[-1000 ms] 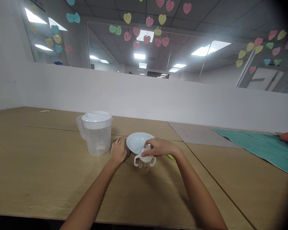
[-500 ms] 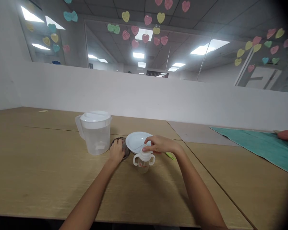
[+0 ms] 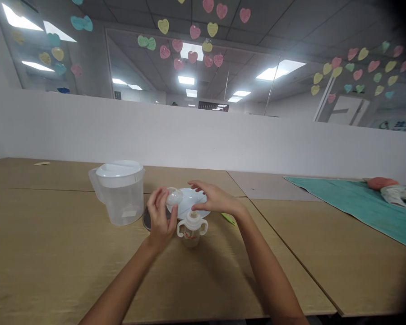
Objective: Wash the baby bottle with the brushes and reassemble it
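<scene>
My left hand [image 3: 161,215] holds a clear domed cap [image 3: 174,197] in its fingers, raised over the dark round tray [image 3: 146,219]. Below my right hand [image 3: 208,197] stands a small baby bottle [image 3: 191,229] with a white collar, two side handles and red print. The fingers of my right hand are spread apart above the bottle, with nothing between them. Behind the bottle lies a white plate [image 3: 188,201], partly hidden by my hands and the cap.
A clear lidded pitcher [image 3: 125,198] stands left of the tray. A green utensil [image 3: 228,219] lies right of the plate. Farther right are a teal cloth [image 3: 338,198], a red item [image 3: 381,183] and a patterned cloth [image 3: 397,195]. A white wall [image 3: 203,140] runs behind the table.
My left hand has risen from the dark tray with the clear cap. My right hand has come off the bottle top and opened. The camera view has shifted right.
</scene>
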Demonstrator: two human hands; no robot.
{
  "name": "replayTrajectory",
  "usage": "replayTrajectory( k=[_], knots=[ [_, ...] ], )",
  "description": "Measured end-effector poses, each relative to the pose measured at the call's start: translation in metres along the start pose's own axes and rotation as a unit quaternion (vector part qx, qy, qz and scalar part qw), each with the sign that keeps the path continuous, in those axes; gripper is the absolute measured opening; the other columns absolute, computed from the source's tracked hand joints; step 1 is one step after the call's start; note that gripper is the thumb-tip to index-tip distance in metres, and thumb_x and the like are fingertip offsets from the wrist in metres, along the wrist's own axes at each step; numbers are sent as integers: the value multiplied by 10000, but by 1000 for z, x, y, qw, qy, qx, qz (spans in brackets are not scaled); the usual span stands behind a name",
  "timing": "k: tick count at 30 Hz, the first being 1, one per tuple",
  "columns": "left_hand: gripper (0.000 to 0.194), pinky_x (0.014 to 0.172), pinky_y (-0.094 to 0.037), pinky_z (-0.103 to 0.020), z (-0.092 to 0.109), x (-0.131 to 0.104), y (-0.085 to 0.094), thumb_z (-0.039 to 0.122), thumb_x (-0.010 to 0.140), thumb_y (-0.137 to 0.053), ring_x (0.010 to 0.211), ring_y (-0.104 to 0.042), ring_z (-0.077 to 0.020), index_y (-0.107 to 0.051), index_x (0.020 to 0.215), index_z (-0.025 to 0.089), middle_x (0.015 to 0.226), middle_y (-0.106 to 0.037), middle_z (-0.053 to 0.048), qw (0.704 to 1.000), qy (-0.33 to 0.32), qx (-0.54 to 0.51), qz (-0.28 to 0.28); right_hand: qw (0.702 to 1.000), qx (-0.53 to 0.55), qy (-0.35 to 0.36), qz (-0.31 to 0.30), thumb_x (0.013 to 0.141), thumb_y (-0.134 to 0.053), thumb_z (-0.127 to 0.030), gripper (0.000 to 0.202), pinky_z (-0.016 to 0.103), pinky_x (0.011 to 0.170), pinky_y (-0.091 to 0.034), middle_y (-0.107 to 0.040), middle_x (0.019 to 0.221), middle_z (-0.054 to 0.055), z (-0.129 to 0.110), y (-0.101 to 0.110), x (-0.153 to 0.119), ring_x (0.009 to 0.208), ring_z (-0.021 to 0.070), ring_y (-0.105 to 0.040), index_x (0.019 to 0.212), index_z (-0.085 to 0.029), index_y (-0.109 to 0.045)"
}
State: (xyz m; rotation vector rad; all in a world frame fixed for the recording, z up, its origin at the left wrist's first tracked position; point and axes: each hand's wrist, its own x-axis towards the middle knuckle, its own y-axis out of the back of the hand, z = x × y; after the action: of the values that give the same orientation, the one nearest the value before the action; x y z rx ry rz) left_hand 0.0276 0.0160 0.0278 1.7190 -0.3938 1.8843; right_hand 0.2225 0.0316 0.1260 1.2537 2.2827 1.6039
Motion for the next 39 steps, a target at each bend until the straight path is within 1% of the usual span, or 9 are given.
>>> replayTrajectory(
  k=[2,5,8,11,14,17,22,33,39],
  knots=[
    [561,987,-390,-427,4,-6,-2,197,834,-496,1211,-395,-281,-283,1353,180,1331,-295,-161,997,-69,-22,-14,999,18,32,-10,660,-713,-309,782,325,878,-412,-451,1302,83,-3,-1,0,1082,195,-496,1339,-244,-330],
    [603,979,-405,-422,6,-10,-6,201,833,-508,1192,-419,-279,-249,1377,179,1307,-360,-163,991,-111,-47,-58,997,20,72,-22,685,-684,-244,716,321,873,-410,-515,1232,56,-8,-2,-1,1060,188,-510,1324,-267,-364],
    [609,1006,-370,-444,8,-10,-7,221,855,-475,1241,-364,-285,-198,1395,175,1339,-347,-169,992,-77,-66,-70,996,-3,88,-33,712,-646,-209,554,311,845,-409,-585,1119,36,-13,0,-2,990,183,-541,1237,-265,-478],
    [657,1031,-323,-479,10,-13,-7,264,856,-477,1300,-266,-302,-134,1409,171,1394,-272,-173,990,-41,-92,-104,997,-32,37,-55,679,-673,-234,510,295,783,-419,-611,1033,42,-13,5,-4,916,185,-562,1167,-229,-525],
    [747,1037,-312,-482,11,-19,-10,337,835,-507,1312,-243,-310,-70,1414,158,1433,-186,-182,973,3,-142,-182,994,-51,-14,-92,648,-688,-262,522,276,736,-416,-611,990,45,-7,8,-6,872,180,-564,1132,-200,-502],
    [834,1028,-318,-487,7,-26,-15,417,811,-528,1294,-286,-304,-5,1414,173,1427,-230,-177,950,10,-170,-260,988,-68,-44,-128,614,-698,-280,523,248,666,-405,-604,976,40,3,3,-5,826,173,-558,1082,-195,-480],
    [672,1031,-306,-460,3,-28,-20,441,836,-480,1271,-326,-287,-195,1383,174,1392,-336,-143,931,8,-157,-328,980,-87,-69,-163,574,-713,-348,565,224,596,-387,-597,918,30,16,-10,3,766,165,-551,1064,-194,-476],
    [506,908,-383,-414,11,-26,-16,451,868,-395,1082,-480,-261,-345,1283,165,1192,-514,-128,925,59,-152,-344,974,-58,-102,-194,534,-743,-334,474,186,540,-378,-615,852,2,20,-11,12,704,127,-560,948,-186,-565],
    [407,749,-419,-345,12,-27,-14,492,849,-402,863,-543,-230,-486,1083,169,937,-597,-79,919,93,-135,-358,960,13,-140,-241,555,-742,-326,529,188,491,-410,-628,914,2,22,-9,11,504,70,-547,1012,-190,-513]
  ],
)
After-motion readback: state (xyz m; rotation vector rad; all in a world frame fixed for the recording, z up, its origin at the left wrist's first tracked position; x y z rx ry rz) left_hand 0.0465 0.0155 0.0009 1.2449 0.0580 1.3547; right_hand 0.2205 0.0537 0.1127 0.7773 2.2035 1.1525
